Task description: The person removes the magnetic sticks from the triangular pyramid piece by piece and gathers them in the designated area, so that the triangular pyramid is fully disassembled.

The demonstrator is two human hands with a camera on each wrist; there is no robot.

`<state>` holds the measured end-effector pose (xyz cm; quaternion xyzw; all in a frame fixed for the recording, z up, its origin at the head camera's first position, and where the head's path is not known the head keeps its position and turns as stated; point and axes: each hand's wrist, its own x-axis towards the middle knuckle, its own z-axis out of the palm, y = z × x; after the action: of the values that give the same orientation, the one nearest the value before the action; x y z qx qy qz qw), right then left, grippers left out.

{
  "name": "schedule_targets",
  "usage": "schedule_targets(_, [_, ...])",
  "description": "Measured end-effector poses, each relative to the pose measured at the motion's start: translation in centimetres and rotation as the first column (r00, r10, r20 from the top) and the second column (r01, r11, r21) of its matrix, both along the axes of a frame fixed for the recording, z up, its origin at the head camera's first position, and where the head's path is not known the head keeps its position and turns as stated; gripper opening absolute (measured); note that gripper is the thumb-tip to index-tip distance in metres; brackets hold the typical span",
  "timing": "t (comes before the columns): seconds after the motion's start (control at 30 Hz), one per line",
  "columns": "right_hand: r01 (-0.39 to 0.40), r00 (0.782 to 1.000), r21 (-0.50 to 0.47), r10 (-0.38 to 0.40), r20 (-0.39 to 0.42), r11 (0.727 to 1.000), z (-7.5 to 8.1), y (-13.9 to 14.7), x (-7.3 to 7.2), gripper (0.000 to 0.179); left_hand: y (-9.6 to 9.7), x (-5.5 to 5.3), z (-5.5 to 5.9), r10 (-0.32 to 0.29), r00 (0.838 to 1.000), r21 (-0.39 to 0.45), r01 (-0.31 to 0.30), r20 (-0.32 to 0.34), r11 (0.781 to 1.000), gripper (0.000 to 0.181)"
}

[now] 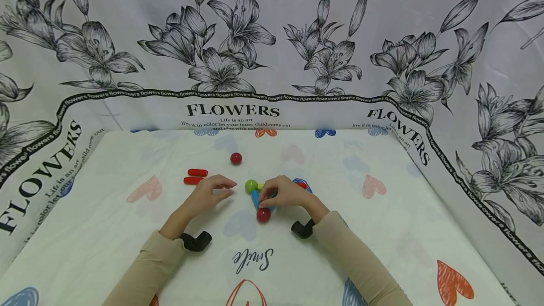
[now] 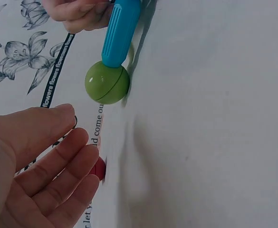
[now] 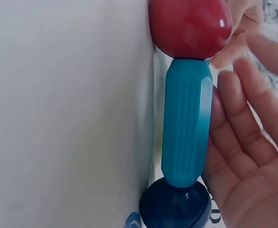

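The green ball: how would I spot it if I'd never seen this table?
On the white tablecloth, look between the left hand and the right hand. There, at the end of a blue stick, sits the green ball, the only ball that colour.

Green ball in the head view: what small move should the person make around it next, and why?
Perhaps bring the left hand onto the green ball to steady it: that hand holds nothing, its fingertips point toward the ball, and the blue rod joins it, running toward the red ball near the right hand.
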<state>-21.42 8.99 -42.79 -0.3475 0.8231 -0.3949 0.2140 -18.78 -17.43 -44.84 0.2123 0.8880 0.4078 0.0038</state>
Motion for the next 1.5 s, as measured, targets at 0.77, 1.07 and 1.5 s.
schedule_targets(0.77, [0.208, 0.975, -0.040, -0.210, -0.077, 0.977, -0.1, -0.5, -2.5, 0.021, 3.5, -1.6, -0.7, -0.007, 0.992, 0.119, -0.008, 0.127, 0.993, 0.038])
schedule_targets(1.07, [0.187, 0.982, 0.058, -0.186, -0.032, 0.981, -0.5, -0.8, -3.3, 0.023, 4.1, -2.2, -1.0, -0.041, 0.975, 0.131, 0.012, 0.219, 0.991, 0.042])
schedule_targets(1.5, [0.129, 0.992, 0.134, -0.126, -0.028, 0.983, -0.7, -1.0, -3.8, 0.026, 4.0, -2.7, -0.9, -0.109, 0.962, 0.138, 0.075, 0.252, 0.988, 0.041])
